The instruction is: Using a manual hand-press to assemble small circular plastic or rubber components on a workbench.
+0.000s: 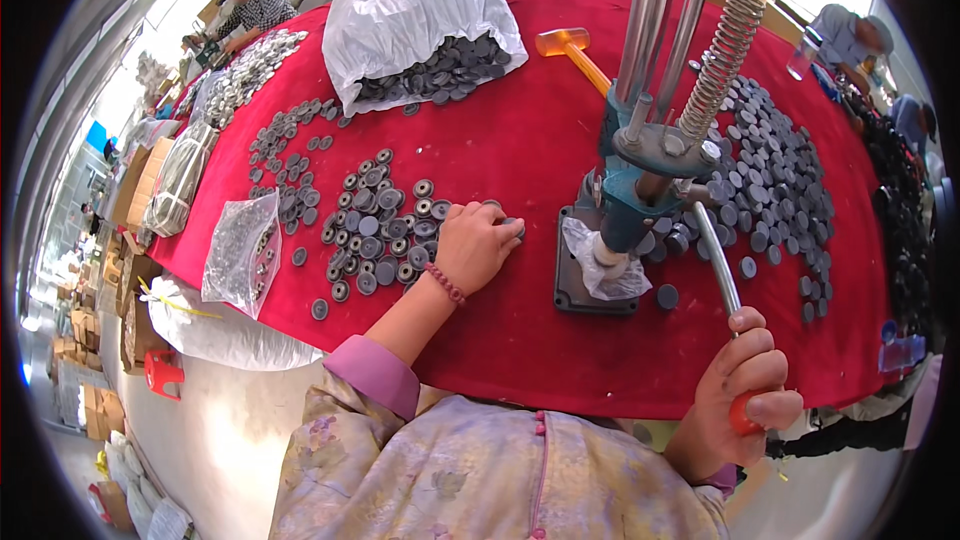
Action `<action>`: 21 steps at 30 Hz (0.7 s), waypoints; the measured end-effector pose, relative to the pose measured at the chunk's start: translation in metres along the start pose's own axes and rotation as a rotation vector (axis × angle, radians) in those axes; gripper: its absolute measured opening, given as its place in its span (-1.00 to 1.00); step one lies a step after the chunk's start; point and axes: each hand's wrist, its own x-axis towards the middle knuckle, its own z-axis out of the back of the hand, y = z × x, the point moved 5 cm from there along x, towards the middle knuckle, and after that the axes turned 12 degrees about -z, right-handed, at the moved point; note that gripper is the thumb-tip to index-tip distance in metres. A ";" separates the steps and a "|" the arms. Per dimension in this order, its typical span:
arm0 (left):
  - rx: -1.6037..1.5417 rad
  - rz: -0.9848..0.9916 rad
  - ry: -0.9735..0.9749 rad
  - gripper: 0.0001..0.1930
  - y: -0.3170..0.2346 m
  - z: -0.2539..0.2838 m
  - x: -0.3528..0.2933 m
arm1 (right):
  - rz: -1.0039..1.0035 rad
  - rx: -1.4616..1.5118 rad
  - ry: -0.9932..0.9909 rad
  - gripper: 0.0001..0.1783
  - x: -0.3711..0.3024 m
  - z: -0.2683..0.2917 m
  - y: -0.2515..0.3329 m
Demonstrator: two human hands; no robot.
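Note:
My right hand (745, 390) is wrapped round the steel lever (716, 258) of a hand press, near the lever's red ball knob (746, 412). The teal hand press (628, 202) stands upright on a dark base, with a coil spring at its top and clear plastic (592, 265) around its lower die. Left of the press, my left hand (474, 248) is closed, palm down, its fingertips pinching a grey round cap (516, 228). Beside that hand lies a pile of grey round caps (368, 227), some showing metallic ring undersides.
A white sack (415, 10) spills dark caps at the back. More grey caps (765, 170) spread right of the press. An orange mallet (572, 48) lies behind it. A clear bag (240, 250) rests at the left edge of the red tablecloth (480, 360). Other people work farther off.

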 end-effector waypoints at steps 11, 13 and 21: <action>-0.103 -0.011 -0.070 -0.81 0.007 -0.009 -0.004 | -0.007 0.017 -0.023 -0.67 0.008 -0.002 0.006; -0.119 -0.017 -0.079 -0.81 0.010 -0.005 -0.007 | -0.051 0.037 -0.034 -0.66 0.029 -0.009 0.012; -0.474 0.012 -0.055 -0.18 -0.057 0.028 0.034 | -0.367 0.187 -0.036 -0.55 0.174 0.000 -0.020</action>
